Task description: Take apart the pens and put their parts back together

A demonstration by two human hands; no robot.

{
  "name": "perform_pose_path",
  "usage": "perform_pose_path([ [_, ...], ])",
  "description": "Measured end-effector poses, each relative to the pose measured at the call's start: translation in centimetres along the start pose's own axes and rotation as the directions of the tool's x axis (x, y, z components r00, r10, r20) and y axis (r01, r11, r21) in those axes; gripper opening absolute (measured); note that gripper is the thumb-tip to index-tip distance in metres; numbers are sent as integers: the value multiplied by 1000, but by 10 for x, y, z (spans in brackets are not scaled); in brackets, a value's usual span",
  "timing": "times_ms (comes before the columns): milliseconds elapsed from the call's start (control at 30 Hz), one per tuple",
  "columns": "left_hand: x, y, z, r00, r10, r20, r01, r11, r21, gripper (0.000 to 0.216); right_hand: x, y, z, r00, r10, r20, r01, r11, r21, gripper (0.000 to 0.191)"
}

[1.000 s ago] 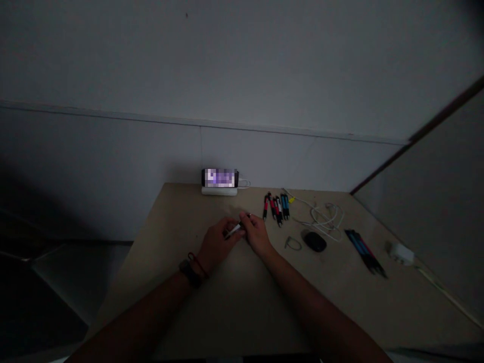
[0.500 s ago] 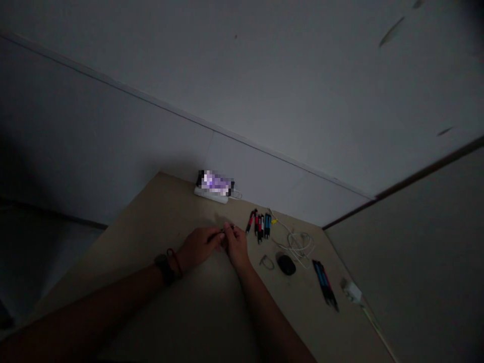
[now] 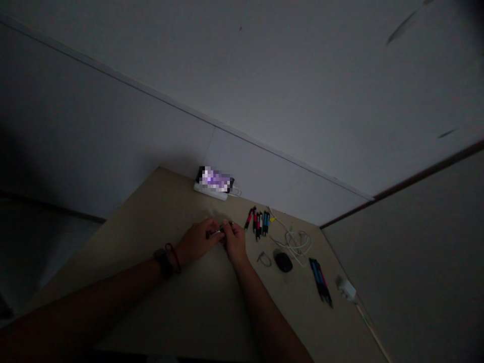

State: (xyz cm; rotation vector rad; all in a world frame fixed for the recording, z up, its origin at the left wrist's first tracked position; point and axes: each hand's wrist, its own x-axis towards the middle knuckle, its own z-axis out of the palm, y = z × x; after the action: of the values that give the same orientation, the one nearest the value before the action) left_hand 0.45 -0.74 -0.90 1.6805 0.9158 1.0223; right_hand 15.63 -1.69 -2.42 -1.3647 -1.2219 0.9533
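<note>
Head view, dim room, wooden table (image 3: 196, 312) runs from the near edge to the far wall. Both forearms come in from the near side and meet mid-table. Left hand (image 3: 196, 243) has a dark watch and a red cord at the wrist; fingers curled, pinching one end of a small pen (image 3: 218, 232). Right hand (image 3: 235, 240) is pressed up against the left, fingers closed on the pen's other end. The pen sits between the two hands, just above the tabletop; too dark to tell whether it is in one piece or two.

Right of the hands: a small wire loop (image 3: 265, 259), then a dark mouse (image 3: 283, 262) just beside it. Further right, a bundle of dark pens (image 3: 320, 281) and a white plug (image 3: 347, 290) with its cord running to the near right edge.

Beyond the hands: a row of red, black and blue pens (image 3: 258, 222), a tangle of white cable (image 3: 297, 243) right of it. Farthest back, against the wall, a phone (image 3: 215, 179) propped on a white block.
</note>
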Motion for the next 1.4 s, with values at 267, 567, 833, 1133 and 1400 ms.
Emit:
perform_pose_path([
  [267,0,0,-1,998,2,59,-3,1000,21,21,-2,-3,2,1000,-18,-14,18,1000,15,52],
  [567,1,5,-7,988,4,151,-20,994,105,32,-1,-1,1,999,-29,-18,29,999,37,52],
  [833,0,-1,-2,999,-35,28,32,992,120,26,0,1,1,998,-26,-64,31,997,72,51],
  [1133,0,3,-4,998,5,69,-14,991,132,23,-1,-1,2,999,-24,-36,28,996,87,53],
  [1400,0,3,-6,992,-3,127,-22,981,193,36,-2,-4,4,998,-21,-52,25,997,67,54],
])
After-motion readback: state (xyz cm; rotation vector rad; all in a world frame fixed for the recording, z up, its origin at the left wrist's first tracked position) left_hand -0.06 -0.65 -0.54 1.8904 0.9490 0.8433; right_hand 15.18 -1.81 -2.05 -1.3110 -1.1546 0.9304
